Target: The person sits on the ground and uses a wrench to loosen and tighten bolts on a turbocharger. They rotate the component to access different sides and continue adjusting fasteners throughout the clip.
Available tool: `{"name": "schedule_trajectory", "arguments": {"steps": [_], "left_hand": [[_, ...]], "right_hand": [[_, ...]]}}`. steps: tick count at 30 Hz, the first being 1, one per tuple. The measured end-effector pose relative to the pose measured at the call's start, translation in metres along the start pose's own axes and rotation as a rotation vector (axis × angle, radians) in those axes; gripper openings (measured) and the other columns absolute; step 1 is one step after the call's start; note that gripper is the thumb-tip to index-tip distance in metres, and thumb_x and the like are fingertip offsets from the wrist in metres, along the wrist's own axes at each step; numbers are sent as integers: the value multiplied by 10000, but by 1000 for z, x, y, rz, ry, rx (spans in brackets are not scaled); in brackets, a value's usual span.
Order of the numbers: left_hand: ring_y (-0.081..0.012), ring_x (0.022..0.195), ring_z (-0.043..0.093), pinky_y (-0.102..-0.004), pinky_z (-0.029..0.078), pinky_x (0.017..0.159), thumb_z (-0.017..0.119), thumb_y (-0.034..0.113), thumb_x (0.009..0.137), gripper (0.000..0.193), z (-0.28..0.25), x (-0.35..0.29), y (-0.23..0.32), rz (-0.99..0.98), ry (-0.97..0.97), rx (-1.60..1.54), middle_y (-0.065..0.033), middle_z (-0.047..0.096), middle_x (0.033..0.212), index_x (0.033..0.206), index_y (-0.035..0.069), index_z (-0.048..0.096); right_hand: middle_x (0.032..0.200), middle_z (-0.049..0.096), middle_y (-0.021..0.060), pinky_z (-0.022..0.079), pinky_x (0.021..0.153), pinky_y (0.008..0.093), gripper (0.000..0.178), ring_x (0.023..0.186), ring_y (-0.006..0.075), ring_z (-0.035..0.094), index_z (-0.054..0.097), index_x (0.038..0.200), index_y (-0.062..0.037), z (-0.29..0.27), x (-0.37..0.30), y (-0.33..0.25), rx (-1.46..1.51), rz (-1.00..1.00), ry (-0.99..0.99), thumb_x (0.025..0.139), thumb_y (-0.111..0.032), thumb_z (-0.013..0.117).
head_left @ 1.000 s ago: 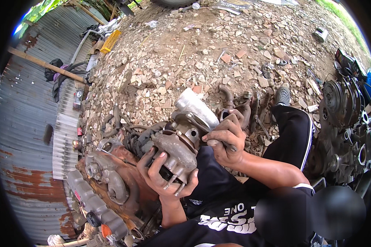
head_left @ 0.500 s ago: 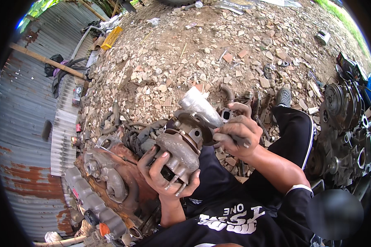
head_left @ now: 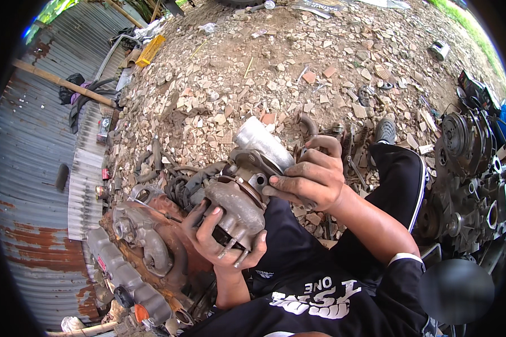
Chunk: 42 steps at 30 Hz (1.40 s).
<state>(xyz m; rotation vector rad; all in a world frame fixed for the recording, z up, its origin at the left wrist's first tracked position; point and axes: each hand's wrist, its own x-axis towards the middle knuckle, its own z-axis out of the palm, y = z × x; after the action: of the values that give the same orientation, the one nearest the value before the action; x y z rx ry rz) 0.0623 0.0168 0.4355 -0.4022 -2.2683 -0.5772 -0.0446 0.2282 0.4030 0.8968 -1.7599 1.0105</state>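
Observation:
A worn metal turbocharger [head_left: 239, 208] is held up over my lap, tilted, its rusty rounded housing toward me and its pale silver inlet [head_left: 258, 140] pointing up and away. My left hand [head_left: 225, 241] is wrapped round the rounded housing from below, near two studs that stick out between thumb and fingers. My right hand [head_left: 315, 177] is closed at the far right side, its fingertips against the middle section beside a flange with a round hole. Its index finger is bent and raised. The inner side of the right-hand grip is hidden.
A rusty engine [head_left: 168, 241] with a grey valve cover [head_left: 132, 275] lies at my left, beside a corrugated metal wall [head_left: 34, 185]. Black hoses [head_left: 197, 182] lie beyond it. Stacked engine parts [head_left: 466, 185] stand at the right. Broken tile pieces [head_left: 225, 73] cover the ground.
The turbocharger and my left hand have shifted slightly left. My right hand has moved left and a little up, its fingertips now against the middle section near the flange hole.

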Motion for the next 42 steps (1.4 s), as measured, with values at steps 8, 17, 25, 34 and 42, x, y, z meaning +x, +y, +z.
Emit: {"name": "schedule_trajectory", "arguments": {"steps": [8, 17, 25, 34, 42], "left_hand": [[-383, 1157, 505, -527, 461, 986, 763, 561, 771, 834, 0, -4, -11, 143, -40, 22, -220, 496, 1260, 1357, 34, 490], [-385, 1172, 524, -535, 472, 991, 785, 561, 745, 822, 7, 4, -2, 136, -46, 12, -220, 503, 1255, 1326, 53, 504], [-381, 1170, 516, -519, 480, 981, 772, 574, 763, 842, 2, -2, -11, 117, -32, 23, -227, 490, 1256, 1347, 40, 485], [-370, 1174, 511, -512, 474, 982, 782, 580, 764, 871, 2, -13, -23, -12, 9, -75, -219, 474, 1262, 1368, 33, 475], [-383, 1148, 539, -505, 492, 958, 825, 552, 706, 824, 4, -15, -26, -43, 57, -122, -200, 507, 1226, 1301, 66, 527]], "right_hand": [[704, 662, 40, 447, 581, 266, 349, 639, 79, 549, 677, 868, 16, -3, 70, 20, 409, 1161, -216, 977, -303, 768], [684, 711, 108, 496, 543, 302, 250, 567, 129, 668, 728, 856, 28, -1, 50, 17, 342, 664, 88, 906, -199, 821], [823, 773, 109, 565, 588, 251, 133, 673, 116, 728, 755, 930, 68, -38, 30, 3, 630, 860, -24, 905, -53, 803], [776, 732, 34, 577, 582, 317, 331, 680, 204, 732, 796, 998, -63, -22, -6, -3, 199, 59, 23, 717, -135, 954], [834, 742, -55, 455, 699, 298, 380, 671, 93, 668, 787, 1040, -169, -17, -8, -7, 2, -53, -65, 722, -257, 976]]}}
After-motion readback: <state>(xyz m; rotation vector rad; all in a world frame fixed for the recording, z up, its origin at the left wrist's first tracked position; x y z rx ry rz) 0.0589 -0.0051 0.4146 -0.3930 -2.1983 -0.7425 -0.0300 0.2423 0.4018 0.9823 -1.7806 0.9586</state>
